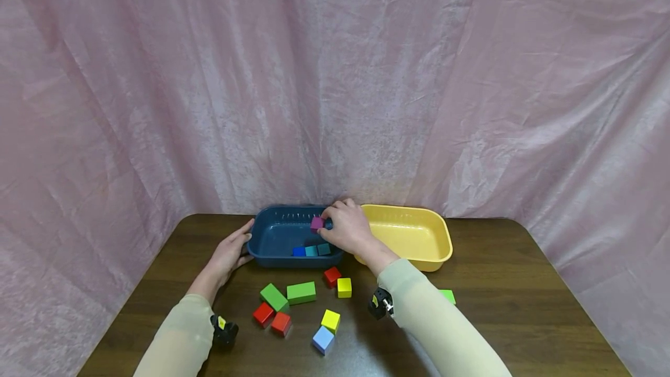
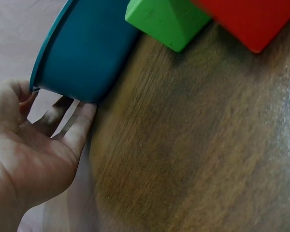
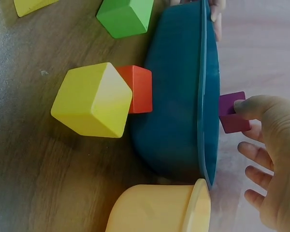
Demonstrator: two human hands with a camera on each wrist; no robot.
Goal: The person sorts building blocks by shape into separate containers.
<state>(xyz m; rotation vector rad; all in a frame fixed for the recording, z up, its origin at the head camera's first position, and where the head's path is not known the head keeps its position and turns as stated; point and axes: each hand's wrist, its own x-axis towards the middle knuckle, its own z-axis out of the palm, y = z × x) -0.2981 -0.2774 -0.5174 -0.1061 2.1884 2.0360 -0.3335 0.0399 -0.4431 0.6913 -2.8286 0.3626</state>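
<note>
My right hand (image 1: 348,227) is over the right part of the blue bin (image 1: 264,243) and pinches a purple cube (image 1: 316,224) between thumb and fingertips. In the right wrist view the purple cube (image 3: 234,112) shows just beyond the bin's rim, the other fingers loosely bent. My left hand (image 1: 227,255) rests against the bin's left end. The left wrist view shows its fairly straight fingers (image 2: 77,130) touching the outer wall of the bin (image 2: 87,53). A blue block (image 1: 299,251), a teal block (image 1: 311,251) and a darker block (image 1: 324,249) lie inside, by the near wall.
A yellow bin (image 1: 413,240) stands right beside the blue one. On the wooden table (image 1: 502,307) in front lie green blocks (image 1: 301,292), red cubes (image 1: 281,324), yellow cubes (image 1: 331,320) and a light blue cube (image 1: 323,340). Another green block (image 1: 447,295) is partly behind the right sleeve.
</note>
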